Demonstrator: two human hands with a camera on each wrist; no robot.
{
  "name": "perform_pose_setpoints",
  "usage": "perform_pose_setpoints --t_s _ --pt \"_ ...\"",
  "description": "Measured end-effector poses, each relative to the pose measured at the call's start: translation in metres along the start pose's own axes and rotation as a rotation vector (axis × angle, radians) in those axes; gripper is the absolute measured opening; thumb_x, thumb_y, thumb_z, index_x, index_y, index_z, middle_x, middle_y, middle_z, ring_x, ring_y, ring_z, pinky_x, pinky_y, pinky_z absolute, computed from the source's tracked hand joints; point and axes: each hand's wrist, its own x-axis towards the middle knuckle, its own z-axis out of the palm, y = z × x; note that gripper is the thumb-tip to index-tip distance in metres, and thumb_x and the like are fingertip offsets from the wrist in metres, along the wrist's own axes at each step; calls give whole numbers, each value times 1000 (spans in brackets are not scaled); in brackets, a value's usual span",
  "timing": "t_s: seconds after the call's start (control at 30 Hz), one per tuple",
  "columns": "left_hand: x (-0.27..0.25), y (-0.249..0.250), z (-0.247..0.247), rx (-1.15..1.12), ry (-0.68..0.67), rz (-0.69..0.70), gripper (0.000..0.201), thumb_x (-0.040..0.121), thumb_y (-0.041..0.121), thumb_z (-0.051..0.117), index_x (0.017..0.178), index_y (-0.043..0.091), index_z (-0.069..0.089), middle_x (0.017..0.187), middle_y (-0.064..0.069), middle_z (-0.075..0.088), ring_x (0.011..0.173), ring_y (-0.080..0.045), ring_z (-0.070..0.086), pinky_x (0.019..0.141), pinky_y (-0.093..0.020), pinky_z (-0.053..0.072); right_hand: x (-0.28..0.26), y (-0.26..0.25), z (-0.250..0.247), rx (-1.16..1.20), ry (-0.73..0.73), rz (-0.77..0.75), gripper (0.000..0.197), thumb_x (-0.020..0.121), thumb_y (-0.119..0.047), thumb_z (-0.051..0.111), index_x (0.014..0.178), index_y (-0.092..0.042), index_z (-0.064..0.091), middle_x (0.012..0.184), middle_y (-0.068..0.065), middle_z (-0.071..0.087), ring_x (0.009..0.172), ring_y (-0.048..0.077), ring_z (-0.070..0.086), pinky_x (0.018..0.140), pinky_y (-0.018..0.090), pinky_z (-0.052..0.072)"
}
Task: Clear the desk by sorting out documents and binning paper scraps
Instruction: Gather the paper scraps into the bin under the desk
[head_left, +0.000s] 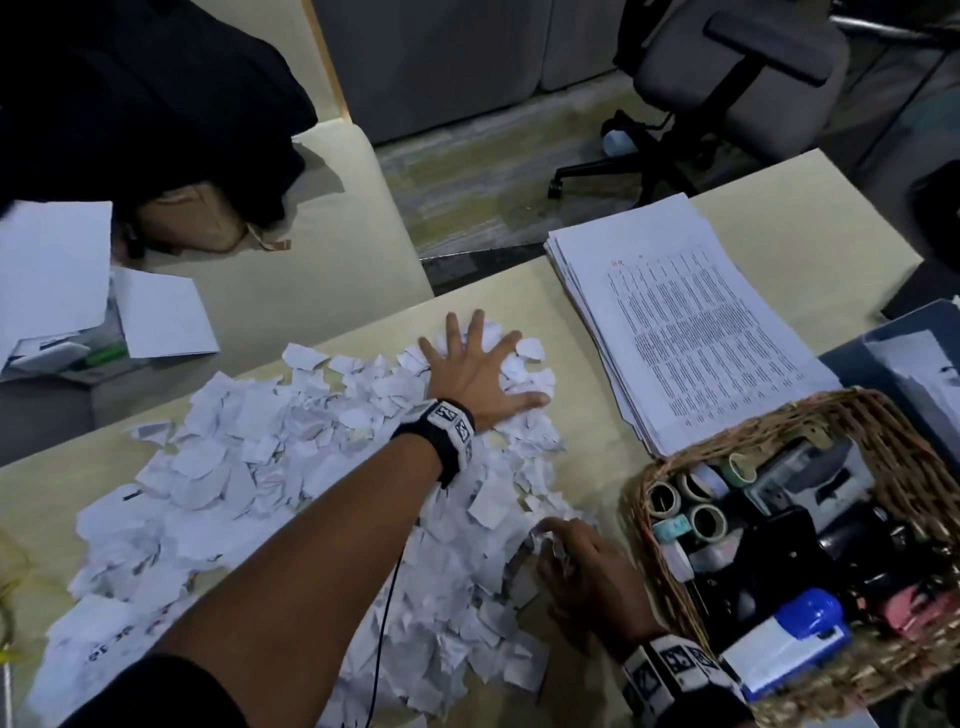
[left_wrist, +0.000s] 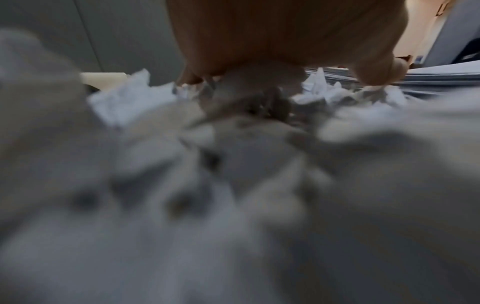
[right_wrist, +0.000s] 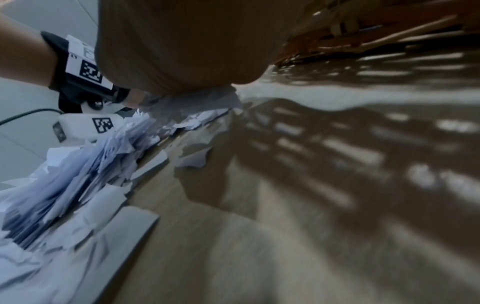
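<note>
Both hands on the paper scraps (head_left: 270, 499)

Left hand (head_left: 475, 376) spread flat atop the heap, centre frame; right hand (head_left: 587, 564) curled, pinching scraps at lower right — printed documents (head_left: 685, 332) stacked upper right on the bench (head_left: 587, 332), text unreadable.

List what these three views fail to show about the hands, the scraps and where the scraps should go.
- Bin: in no view.
- Right hand fingertips: head view, buried in the paper scraps; right wrist view blurred, so grip unclear.
- Left hand palm contact: left wrist view too blurred.
- Document stack text: too small to read.
- Wicker basket: cut off by the frame's right edge.
</note>
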Motion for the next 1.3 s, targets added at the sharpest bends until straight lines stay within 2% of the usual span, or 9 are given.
perform_pose_setpoints --t_s 0.17,0.27,0.37,0.53,0.7,0.87,1.03,1.2,1.3 --pt "-29 22 19 159 127 82 71 80 76 39 135 31 42 143 -12 34 131 -36 31 102 -62 28 4 -8 -7 56 129 58 23 85 -32 54 106 -26 57 88 -1 71 69 21 68 54 28 53" --pt "-43 30 23 247 44 184 47 82 53 58 116 20 58 112 -11 54 94 -31 52 70 -43 47 5 -17 -10 5 173 64 22 85 -30 53 104 -23 61 86 -1 70 68 19 67 53 27 52" --pt "-44 32 13 267 -4 268 46 61 36 81 97 11 65 89 -12 60 65 -29 58 43 -29 37 4 -32 -16 -26 263 87 25 85 -27 52 99 -15 69 86 0 71 70 16 66 58 25 51" --pt "-49 43 -26 -32 135 275 31 94 23 46 120 5 47 105 -20 58 84 -40 60 65 -41 41 -2 -63 -40 174 431 184 17 83 -21 57 93 -16 70 71 -8 67 58 4 55 60 17 45" --pt "-87 58 -74 -456 376 281 16 92 20 49 81 9 45 58 -5 42 54 -26 39 50 -34 28 -9 -85 -80 648 478 408 19 87 -6 60 80 -22 69 64 -15 63 52 -2 48 56 17 38" --pt "-128 119 -104 -784 430 324 29 87 20 48 66 4 37 62 -3 34 56 -15 28 51 -30 23 -35 -79 -131 799 591 380 13 88 -6 61 81 -13 69 75 -3 69 72 23 65 72 32 54" --pt "-161 241 -106 -968 355 488 28 87 20 50 66 3 42 59 8 29 58 -9 28 57 -28 26 -103 -37 -195 877 827 427 17 88 -3 59 80 -14 68 68 -5 65 63 10 60 59 20 47" --pt "-197 380 -64 -1001 175 632 29 85 25 52 70 0 48 60 -13 40 54 -18 35 54 -28 28 -205 32 -243 871 1147 565 11 79 -16 62 76 -20 72 72 3 65 68 21 58 66 31 47" --pt "-220 448 -16 -1033 40 699 29 85 18 54 64 11 36 57 1 30 51 -9 25 48 -20 25 -267 76 -252 852 1290 703 10 77 -19 61 77 -21 71 62 -4 58 60 18 51 60 33 40"
